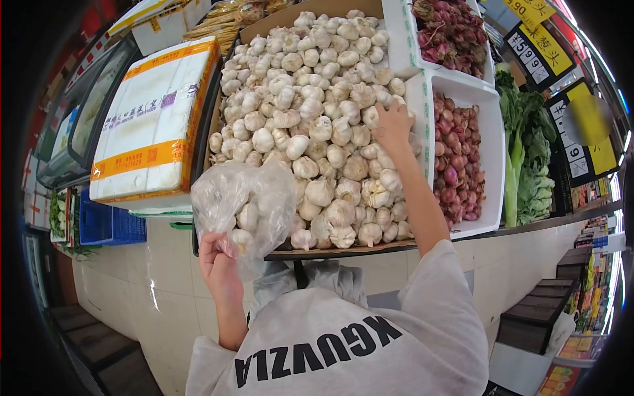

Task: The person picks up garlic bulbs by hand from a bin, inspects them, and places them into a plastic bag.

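Observation:
A clear plastic bag (264,204) with several garlic bulbs inside hangs at the front left of a big heap of garlic (310,119). My left hand (221,261) pinches the bag near its lower left side. On the right side of the heap, my right hand (394,125) reaches in from above. Its thumb and fingers are around a garlic bulb (372,117) that still lies among the others. The other fingertips rest on the heap and are partly hidden.
White foam boxes of small red shallots (459,165) and purple-red onions (449,36) border the garlic on the right. Leafy greens (528,145) and price signs (538,53) stand beyond them. To the left are a taped foam box (155,119) and a blue crate (109,221).

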`<state>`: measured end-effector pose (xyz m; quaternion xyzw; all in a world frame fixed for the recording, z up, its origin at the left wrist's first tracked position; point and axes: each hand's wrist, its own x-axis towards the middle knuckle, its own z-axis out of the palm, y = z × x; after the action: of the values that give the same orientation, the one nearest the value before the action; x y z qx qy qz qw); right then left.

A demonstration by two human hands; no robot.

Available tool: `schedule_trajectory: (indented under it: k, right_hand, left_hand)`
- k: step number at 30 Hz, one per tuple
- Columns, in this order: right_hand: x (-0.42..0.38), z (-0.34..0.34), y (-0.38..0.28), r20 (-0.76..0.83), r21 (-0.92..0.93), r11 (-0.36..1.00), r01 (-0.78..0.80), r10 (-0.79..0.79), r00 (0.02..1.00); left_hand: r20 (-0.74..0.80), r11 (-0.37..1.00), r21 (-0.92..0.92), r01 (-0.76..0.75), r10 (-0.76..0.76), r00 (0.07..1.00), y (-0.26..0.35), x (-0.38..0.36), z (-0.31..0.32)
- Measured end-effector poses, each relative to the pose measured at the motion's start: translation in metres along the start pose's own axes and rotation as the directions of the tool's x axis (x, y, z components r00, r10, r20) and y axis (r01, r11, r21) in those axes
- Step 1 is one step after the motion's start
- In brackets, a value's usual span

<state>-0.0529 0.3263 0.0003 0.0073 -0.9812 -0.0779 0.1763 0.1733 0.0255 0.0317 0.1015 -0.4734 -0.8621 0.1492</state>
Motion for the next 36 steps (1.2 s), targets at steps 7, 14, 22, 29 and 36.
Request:
schedule_trajectory:
  k: [7,14,22,29,36]
  right_hand:
    - [0.002,-0.008,0.007,-0.046,-0.028,0.994,0.107,-0.108,0.993]
    - [-0.007,-0.031,0.037,-0.123,0.552,0.818,0.164,-0.114,0.986]
    - [-0.062,-0.066,0.001,0.276,0.293,-0.832,-0.471,-0.398,0.875]
    - [-0.096,-0.094,-0.089,-0.154,-0.037,-0.702,-0.711,-0.699,0.698]
    - [-0.121,-0.103,-0.172,-0.100,-0.074,-0.453,-0.889,-0.883,0.458]
  left_hand:
    - [0.021,0.999,-0.018,-0.030,0.030,0.999,0.001,0.003,0.001]
    - [0.018,0.999,-0.031,-0.033,0.034,0.999,-0.005,0.000,-0.003]
    - [0.030,0.999,-0.040,-0.030,0.031,0.999,-0.002,0.005,0.000]
    - [0.000,0.992,-0.053,-0.116,0.116,0.993,0.004,0.010,0.002]
    - [-0.100,0.969,0.090,-0.232,0.241,0.965,0.027,0.012,-0.007]
